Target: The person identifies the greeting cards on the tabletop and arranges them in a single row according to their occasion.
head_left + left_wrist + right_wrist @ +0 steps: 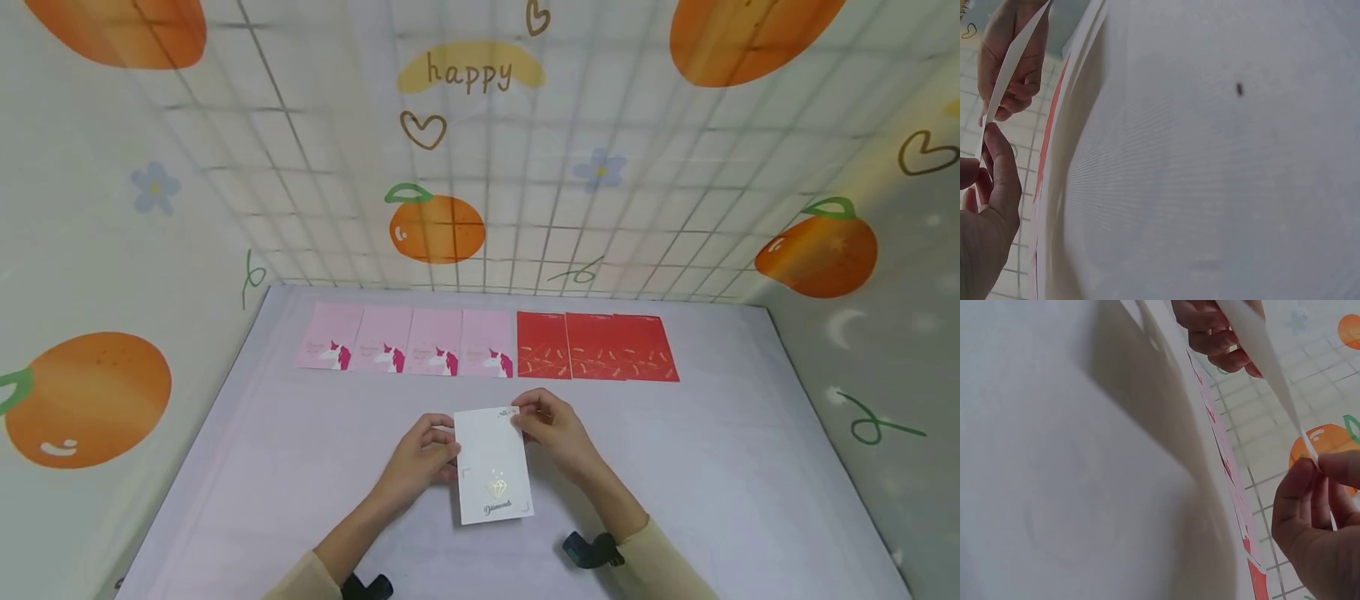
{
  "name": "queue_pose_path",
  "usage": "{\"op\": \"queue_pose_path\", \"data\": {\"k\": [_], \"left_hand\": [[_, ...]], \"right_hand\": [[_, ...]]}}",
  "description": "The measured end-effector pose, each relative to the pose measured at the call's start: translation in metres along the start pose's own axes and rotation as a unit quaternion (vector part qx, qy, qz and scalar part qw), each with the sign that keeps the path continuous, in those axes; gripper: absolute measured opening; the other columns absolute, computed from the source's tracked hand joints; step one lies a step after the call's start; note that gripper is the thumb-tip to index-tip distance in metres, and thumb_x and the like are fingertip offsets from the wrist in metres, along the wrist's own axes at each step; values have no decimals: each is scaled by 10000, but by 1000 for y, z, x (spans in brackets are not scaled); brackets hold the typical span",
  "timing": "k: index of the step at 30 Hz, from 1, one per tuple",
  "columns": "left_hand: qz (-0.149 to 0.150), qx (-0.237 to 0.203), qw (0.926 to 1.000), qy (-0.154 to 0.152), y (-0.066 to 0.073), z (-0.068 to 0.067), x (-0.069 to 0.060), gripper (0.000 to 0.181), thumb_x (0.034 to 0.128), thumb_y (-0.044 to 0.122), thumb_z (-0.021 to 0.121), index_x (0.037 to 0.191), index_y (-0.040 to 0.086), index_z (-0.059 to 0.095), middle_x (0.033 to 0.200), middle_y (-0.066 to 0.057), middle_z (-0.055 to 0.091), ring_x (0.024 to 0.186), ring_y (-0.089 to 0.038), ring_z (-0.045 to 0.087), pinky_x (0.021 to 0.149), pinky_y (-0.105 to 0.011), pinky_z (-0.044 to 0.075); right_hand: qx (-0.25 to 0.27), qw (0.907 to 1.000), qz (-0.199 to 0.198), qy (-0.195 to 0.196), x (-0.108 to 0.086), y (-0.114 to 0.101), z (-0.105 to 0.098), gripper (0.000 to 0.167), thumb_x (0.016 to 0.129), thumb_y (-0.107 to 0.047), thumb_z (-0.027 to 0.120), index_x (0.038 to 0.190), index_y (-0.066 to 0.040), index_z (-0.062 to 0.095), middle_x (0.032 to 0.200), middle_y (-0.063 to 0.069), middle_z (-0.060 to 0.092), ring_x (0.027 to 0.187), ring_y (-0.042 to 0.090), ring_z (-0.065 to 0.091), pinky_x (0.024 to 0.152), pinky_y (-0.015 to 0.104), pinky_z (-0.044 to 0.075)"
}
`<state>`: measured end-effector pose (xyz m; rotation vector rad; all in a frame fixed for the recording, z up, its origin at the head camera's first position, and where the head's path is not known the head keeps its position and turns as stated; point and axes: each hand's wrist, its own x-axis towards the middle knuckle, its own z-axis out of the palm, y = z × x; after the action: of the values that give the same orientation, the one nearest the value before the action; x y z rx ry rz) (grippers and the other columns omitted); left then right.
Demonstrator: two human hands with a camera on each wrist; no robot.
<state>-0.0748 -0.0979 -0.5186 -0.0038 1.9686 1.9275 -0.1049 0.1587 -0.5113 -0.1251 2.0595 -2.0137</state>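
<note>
A white card [491,454] with a gold diamond drawing and the word "Diamonds" is held up over the table in the head view. My left hand [418,457] pinches its left edge between thumb and fingers. At the upper right corner, the thumb and fingers of my right hand [557,433] grip the same card. Seen nearly edge-on in the left wrist view, the card [1010,69] looks like a thin strip running between both hands. The right wrist view shows the card [1263,353] pinched by the right fingertips, its shadow falling on the tabletop below.
Along the back of the white table [300,450] lies a row of several pink unicorn cards [431,333]. Right of them are red cards [542,342] with gold marks, the rightmost ones overlapping. A printed grid curtain [517,183] with oranges rises behind, with side walls left and right.
</note>
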Motion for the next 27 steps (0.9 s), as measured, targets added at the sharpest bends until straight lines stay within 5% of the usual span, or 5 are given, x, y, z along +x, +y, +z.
{"op": "queue_pose_path", "data": {"k": [9,27], "left_hand": [[132,-16,9999,63,6,-5,3,374,978,111,641,1318,85,485,1067,-169,623,872,-296,698,765,-418,595],[308,-162,9976,600,16,-19,12,382,962,40,643,1310,127,512,1063,-167,623,891,-300,689,749,-447,596]], "right_hand": [[5,10000,76,31,-5,0,1,406,906,-196,748,1264,-116,572,1079,149,621,954,324,663,796,412,586],[-50,9980,347,-533,-23,15,6,320,936,-176,707,1206,-52,588,1001,157,634,821,285,650,726,352,581]]}}
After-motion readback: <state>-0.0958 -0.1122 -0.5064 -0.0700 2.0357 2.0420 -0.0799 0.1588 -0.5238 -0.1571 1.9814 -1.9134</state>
